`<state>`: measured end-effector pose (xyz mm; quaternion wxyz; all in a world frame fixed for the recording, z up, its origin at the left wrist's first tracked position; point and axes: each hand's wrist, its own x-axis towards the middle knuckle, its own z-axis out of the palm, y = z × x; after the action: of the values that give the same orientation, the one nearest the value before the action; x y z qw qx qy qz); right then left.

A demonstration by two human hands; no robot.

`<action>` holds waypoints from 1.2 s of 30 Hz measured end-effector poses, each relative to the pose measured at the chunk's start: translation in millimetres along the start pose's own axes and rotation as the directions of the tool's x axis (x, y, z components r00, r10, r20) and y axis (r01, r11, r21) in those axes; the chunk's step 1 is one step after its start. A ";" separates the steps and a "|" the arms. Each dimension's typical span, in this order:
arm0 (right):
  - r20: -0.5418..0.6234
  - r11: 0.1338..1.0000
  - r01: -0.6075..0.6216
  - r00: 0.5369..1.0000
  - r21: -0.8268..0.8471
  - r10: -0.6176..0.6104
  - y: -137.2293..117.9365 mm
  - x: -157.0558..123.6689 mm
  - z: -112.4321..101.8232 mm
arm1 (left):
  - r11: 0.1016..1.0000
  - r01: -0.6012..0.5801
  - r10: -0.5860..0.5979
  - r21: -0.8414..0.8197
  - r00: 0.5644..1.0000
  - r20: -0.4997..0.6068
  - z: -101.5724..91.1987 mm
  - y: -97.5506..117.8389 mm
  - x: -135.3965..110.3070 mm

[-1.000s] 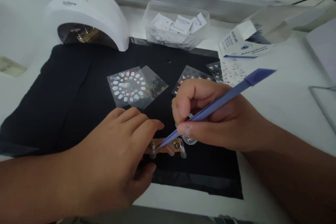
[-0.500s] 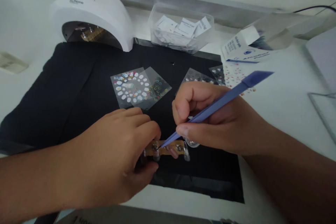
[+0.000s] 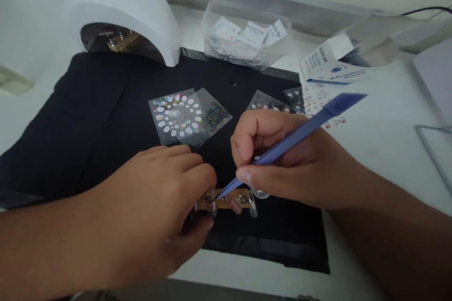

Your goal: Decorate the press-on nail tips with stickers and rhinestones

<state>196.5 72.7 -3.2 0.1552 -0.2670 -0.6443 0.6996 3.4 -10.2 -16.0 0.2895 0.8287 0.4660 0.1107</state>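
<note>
A white surface (image 3: 374, 150) fills the frame, with a black mat (image 3: 63, 122) across its middle. Left of center, the left hand (image 3: 165, 193) is curled in, gripping the left end of a wooden strip between fingers and thumb. Right of center, the right hand (image 3: 293, 178) pinches a slim blue tool (image 3: 293, 137). A white lamp (image 3: 141, 9) stands at upper left. Clear printed sheets (image 3: 178, 115) overlap near the middle. The wooden strip (image 3: 221, 204) sits at lower center, the tool's tip against or just above it; glossy nail tips (image 3: 253, 206) stick out along it.
</note>
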 end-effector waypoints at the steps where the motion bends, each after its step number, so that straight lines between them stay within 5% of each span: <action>1: 0.001 1.000 -0.003 1.000 0.003 0.003 0.0 0.0 0.1 | 1.000 0.001 -0.001 -0.002 1.000 -0.002 -0.1 0.1 -0.3; 36: -0.005 0.999 -0.028 1.000 0.018 0.028 -1.1 -0.9 0.4 | 1.000 -0.013 0.013 -0.014 1.000 -0.003 1.4 -1.2 0.0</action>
<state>196.8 72.0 -1.9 0.1493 -0.2765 -0.6338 0.7068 3.2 -10.3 -17.8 0.2937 0.8296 0.4602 0.1173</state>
